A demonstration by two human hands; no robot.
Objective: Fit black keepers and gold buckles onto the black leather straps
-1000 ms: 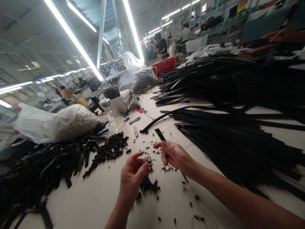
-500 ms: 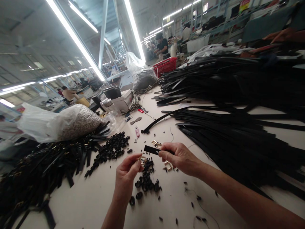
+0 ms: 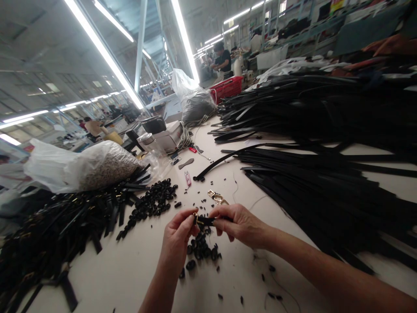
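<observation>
From far, left hand (image 3: 176,232) pinches buckle (image 3: 196,218), right hand (image 3: 241,226) grips strap (image 3: 206,221); I judge threading step, next needing careful alignment.

In comes the right hand (image 3: 243,224), its black strap (image 3: 206,221) swung from that steep slant to nearly level, and the gap closes: the strap's end now meets the gold buckle (image 3: 196,217) in the left hand (image 3: 178,231)!
</observation>
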